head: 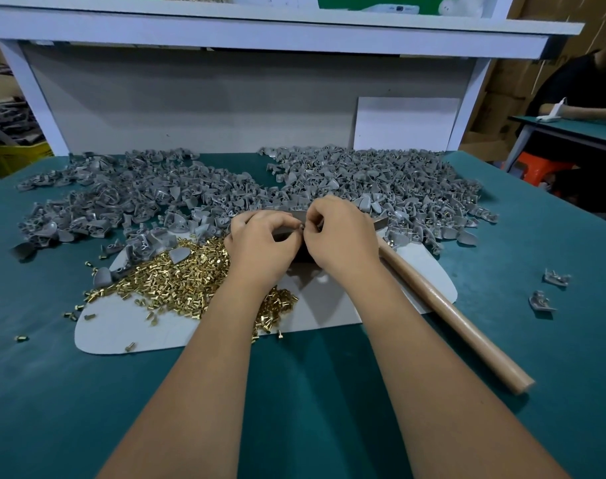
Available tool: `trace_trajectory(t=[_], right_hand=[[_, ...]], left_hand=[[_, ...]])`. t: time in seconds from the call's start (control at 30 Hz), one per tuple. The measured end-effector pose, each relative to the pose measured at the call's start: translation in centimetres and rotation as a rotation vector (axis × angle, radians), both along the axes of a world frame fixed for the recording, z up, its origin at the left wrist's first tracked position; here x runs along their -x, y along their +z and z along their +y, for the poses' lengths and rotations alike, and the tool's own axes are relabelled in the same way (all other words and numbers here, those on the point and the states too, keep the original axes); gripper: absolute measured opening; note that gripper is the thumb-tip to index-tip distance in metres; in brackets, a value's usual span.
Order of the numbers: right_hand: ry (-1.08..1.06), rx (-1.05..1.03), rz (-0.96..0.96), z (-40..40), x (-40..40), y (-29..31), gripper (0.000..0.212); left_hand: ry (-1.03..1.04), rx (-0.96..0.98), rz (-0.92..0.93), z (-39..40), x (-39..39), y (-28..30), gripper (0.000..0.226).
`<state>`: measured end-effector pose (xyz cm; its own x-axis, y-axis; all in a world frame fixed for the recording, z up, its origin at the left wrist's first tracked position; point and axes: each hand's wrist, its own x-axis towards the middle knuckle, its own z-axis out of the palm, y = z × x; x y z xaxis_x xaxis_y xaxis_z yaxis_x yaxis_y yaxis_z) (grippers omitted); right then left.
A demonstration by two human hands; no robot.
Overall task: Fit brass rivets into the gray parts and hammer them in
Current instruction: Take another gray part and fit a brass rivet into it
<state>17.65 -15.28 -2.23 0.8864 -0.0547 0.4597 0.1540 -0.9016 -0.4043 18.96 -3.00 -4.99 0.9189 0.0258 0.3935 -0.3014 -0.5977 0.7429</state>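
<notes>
Both hands meet above the white board: the left hand [260, 236] and right hand [339, 233] pinch 1 small gray part [303, 227] between fingertips, seemingly seating a rivet. Loose brass rivets [191, 274] and the hammer [446, 305] lie beside; the gray piles [381, 181] suggest much work remains.

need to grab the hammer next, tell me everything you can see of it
The hammer lies flat on the green table, untouched, to the right of the right hand. Its handle is pale, smooth wood, round in section, running from beside that hand toward the near right, its butt end resting on the mat. The upper stretch lies across the white sheet. A gray metal part shows just past the right hand, at the gray parts pile; the rest of the head is hidden behind the hands.
</notes>
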Motion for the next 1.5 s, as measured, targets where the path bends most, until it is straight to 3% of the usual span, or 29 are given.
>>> trace_trajectory(t=[0.4,0.57,0.67,0.97,1.1,1.5], right_hand=[[0.09,-0.195,-0.119,-0.6,0.1,-2.2,0.008],[0.084,-0.667,-0.077,-0.8,0.1,-2.0,0.019],[0.097,-0.794,-0.035,-1.0,0.1,-1.9,0.022],[0.127,-0.537,-0.059,-0.6,-0.4,-2.1,0.017],[0.085,-0.521,-0.047,-0.6,-0.5,-1.8,0.029],[0.015,-0.52,-0.006,0.2,-0.2,-1.6,0.018]], left_hand=[[0.006,-0.02,-0.003,-0.1,0.1,-0.1,0.023],[-0.018,0.01,0.014,0.0,0.1,0.0,0.029],[-0.02,0.032,0.018,0.0,0.1,0.0,0.03],[-0.026,0.023,0.028,0.0,0.0,0.1,0.029],[-0.021,0.02,0.024,-0.2,0.1,0.0,0.029],[0.0,0.0,0.015,-0.1,0.2,0.1,0.017]])
